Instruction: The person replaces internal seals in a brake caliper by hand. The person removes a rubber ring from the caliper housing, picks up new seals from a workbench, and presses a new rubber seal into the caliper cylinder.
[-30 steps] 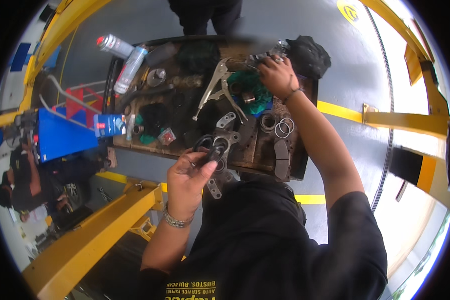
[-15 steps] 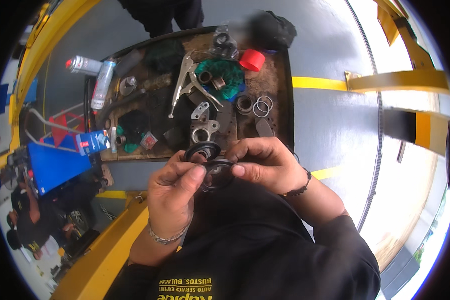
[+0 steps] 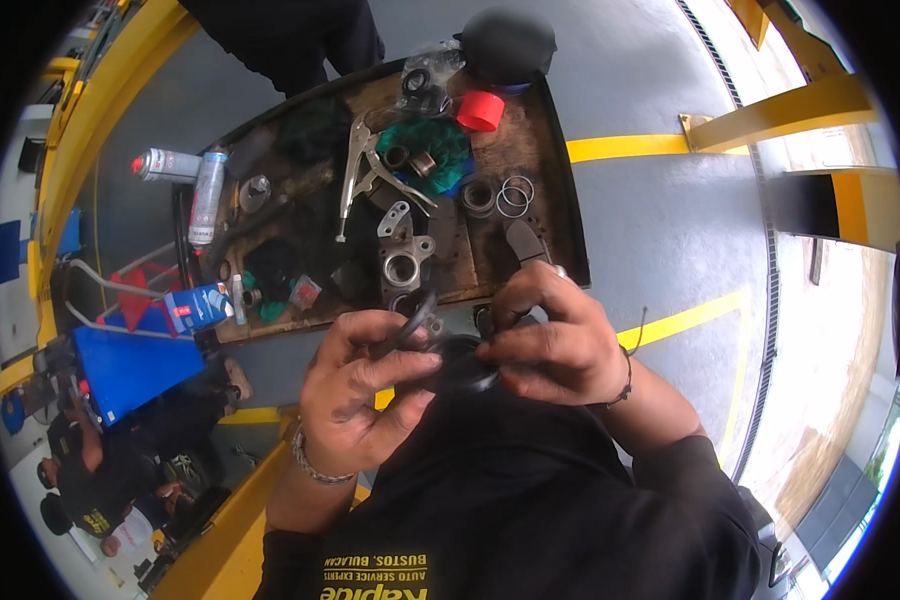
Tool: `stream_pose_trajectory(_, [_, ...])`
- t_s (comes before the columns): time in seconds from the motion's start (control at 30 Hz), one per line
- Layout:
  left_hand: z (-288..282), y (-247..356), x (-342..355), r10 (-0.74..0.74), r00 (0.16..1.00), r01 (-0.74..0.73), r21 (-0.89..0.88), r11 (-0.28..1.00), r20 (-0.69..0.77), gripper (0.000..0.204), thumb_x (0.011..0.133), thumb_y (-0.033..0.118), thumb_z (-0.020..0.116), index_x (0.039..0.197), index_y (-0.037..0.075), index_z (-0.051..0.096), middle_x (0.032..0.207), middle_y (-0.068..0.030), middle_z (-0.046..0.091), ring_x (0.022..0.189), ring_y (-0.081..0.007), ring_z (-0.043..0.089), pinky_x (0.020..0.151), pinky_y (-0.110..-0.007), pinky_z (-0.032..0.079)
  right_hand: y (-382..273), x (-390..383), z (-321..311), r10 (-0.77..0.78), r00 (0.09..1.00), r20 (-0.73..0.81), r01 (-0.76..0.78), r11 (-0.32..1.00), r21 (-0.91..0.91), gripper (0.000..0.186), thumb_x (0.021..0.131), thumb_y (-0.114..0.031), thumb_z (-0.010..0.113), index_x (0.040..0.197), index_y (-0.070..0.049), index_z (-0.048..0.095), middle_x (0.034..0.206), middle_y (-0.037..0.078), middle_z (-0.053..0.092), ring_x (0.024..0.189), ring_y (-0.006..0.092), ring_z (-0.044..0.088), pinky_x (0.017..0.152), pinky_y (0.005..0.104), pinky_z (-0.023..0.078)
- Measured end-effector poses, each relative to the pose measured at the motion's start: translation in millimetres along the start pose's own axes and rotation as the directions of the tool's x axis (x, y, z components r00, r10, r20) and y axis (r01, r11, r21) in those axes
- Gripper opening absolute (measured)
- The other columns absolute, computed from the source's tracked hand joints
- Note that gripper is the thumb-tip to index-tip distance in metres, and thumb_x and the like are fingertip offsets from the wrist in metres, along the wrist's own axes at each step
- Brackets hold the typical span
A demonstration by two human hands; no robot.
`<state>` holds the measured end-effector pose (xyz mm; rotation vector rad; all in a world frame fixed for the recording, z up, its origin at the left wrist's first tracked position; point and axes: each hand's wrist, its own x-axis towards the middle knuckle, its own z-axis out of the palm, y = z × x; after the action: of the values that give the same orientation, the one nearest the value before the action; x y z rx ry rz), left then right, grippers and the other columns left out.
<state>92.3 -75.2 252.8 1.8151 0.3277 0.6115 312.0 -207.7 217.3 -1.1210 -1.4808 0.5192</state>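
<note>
On the near side of the wooden table [image 3: 532, 122], the right hand [image 3: 562, 345], which reached over it a second ago, now pinches a black ring [image 3: 470, 380], while the loosely curled left hand [image 3: 362, 395] touches that and holds a second ring [image 3: 422, 314], so both share the work.

I'm watching one black ring [image 3: 420, 317] just lower left of frame centre, steeply tilted; below it, slightly right, a second black ring [image 3: 464, 368], blurred, perhaps lying flatter.
</note>
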Motion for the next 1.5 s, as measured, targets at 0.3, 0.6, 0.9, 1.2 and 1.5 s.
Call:
stream_pose_trajectory(0.3, [-2.9, 17.5, -3.5, 0.197, 0.980, -0.189, 0.295, 0.937, 0.005, 0.034, 0.074, -0.001, 0.083, 0.104, 0.013, 0.079, 0.120, -0.0121, 0.061, 0.104, -0.0290, 0.067, 0.083, -0.034, 0.057, 4.2, 5.2, 14.0, -0.190, 0.973, -0.129, 0.170, 0.974, -0.147, 0.049, 0.065, -0.007, 0.085, 0.113, -0.010, 0.072, 0.102, 0.011, 0.063, 0.089, 0.0279, 0.063, 0.074, 0.0379, 0.049])
stream_pose_trajectory(0.6, [-8.0, 30.5, -8.0, 0.269, 0.954, -0.298, 0.509, 0.808, 0.130, 0.031, 0.075, 0.002, 0.084, 0.097, 0.022, 0.077, 0.119, -0.0074, 0.054, 0.104, -0.0292, 0.061, 0.086, -0.038, 0.054, 8.5, 9.9, 10.8, -0.055, 0.988, -0.145, 0.073, 0.990, 0.120, 0.057, 0.071, -0.005, 0.087, 0.123, -0.007, 0.066, 0.105, 0.015, 0.064, 0.096, 0.0309, 0.066, 0.081, 0.0397, 0.053])
stream_pose_trajectory(0.9, [14.0, 32.3, 5.2, -0.476, 0.869, 0.395, -0.394, 0.830, -0.132, 0.031, 0.086, 0.005, 0.079, 0.115, 0.000, 0.070, 0.104, -0.0159, 0.074, 0.087, -0.0220, 0.073, 0.072, -0.030, 0.060, -0.2, 1.7, -0.8, 0.434, 0.868, 0.240, -0.458, 0.513, 0.726, 0.020, 0.097, -0.009, 0.071, 0.114, 0.002, 0.068, 0.104, 0.009, 0.072, 0.090, 0.0173, 0.067, 0.083, 0.0312, 0.055])
stream_pose_trajectory(1.2, [22.5, 28.6, 5.8, -0.559, 0.829, 0.324, -0.837, 0.441, 0.027, 0.042, 0.090, 0.002, 0.074, 0.130, -0.004, 0.063, 0.117, -0.0187, 0.072, 0.100, -0.0225, 0.072, 0.070, -0.031, 0.062, -0.8, 3.0, -4.1, 0.516, 0.742, 0.428, -0.527, 0.052, 0.848, 0.025, 0.099, -0.013, 0.069, 0.119, 0.002, 0.067, 0.102, 0.007, 0.072, 0.089, 0.0132, 0.068, 0.078, 0.0280, 0.055])
stream_pose_trajectory(1.5, [27.2, 34.9, 6.6, -0.538, 0.843, 0.279, -0.834, 0.477, -0.025, 0.049, 0.085, -0.004, 0.077, 0.132, -0.005, 0.062, 0.121, -0.0207, 0.070, 0.104, -0.0236, 0.071, 0.077, -0.033, 0.062, 4.2, 4.2, -4.8, 0.491, 0.749, 0.445, -0.531, 0.043, 0.846, 0.026, 0.101, -0.016, 0.066, 0.119, 0.002, 0.067, 0.099, 0.008, 0.072, 0.088, 0.0129, 0.068, 0.076, 0.0269, 0.054])
